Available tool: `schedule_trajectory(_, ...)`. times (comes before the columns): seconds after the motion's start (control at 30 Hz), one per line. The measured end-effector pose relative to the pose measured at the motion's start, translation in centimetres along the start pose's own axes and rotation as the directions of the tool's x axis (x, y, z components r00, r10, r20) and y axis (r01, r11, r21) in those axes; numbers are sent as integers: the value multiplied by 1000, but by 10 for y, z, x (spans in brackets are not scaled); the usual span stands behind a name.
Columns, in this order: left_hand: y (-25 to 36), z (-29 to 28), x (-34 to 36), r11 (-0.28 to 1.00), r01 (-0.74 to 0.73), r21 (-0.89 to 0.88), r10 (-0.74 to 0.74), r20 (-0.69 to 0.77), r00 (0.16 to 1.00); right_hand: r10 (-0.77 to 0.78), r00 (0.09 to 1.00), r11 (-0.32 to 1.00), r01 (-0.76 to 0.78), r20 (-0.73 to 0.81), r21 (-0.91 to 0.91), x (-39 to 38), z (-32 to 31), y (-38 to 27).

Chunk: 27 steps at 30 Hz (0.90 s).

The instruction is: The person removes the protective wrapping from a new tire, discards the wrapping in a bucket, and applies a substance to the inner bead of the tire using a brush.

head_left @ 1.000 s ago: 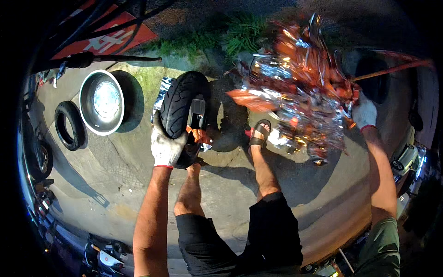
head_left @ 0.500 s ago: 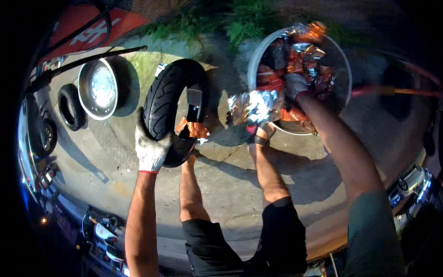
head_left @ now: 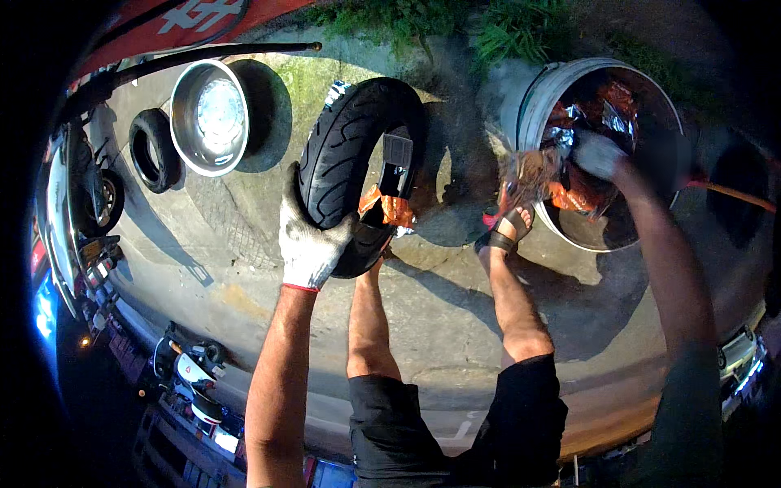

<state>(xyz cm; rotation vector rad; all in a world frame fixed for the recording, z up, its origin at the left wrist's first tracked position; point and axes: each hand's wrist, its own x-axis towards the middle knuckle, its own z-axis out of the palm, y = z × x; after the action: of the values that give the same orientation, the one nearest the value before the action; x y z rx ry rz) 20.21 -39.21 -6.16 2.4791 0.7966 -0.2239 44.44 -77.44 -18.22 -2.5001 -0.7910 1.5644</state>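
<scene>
A second ago, the right hand [head_left: 600,154] was up high with a big bunch of shiny wrap [head_left: 582,195]. Now the hand is down in the bucket [head_left: 533,114], on the right, and most of the wrap is in there too. The hand is blurry, so I can't tell if it grips any. The left hand [head_left: 313,240] still grips the tire [head_left: 342,154], left of the bucket.

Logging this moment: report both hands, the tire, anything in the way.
Left hand closed on near side of tire. Right hand blurred at mouth of bucket, grip unclear. Orange foil shows in tire opening; can't tell if it obstructs.
</scene>
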Motion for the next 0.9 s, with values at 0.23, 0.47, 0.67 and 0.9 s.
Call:
schedule_trajectory(0.23, -12, -7, 2, 998, -59, -8, 59, -26, 998, 226, 917, 517, 173, -329, 838, -185, -3, -100)
schedule_trajectory(0.47, -11, -7, 7, 993, -96, -72, 94, -27, 995, -226, 964, 848, 264, -137, 459, 39, 143, -277)
schedule_trajectory(0.67, -20, -2, 0, 994, -55, -92, 54, -4, 999, 74, 981, 806, -164, 179, 569, 126, 211, -309)
schedule_trajectory(0.9, -46, -18, 1, 989, 29, -145, -25, 31, 999, 176, 970, 216, 126, -165, 968, -68, 140, -235)
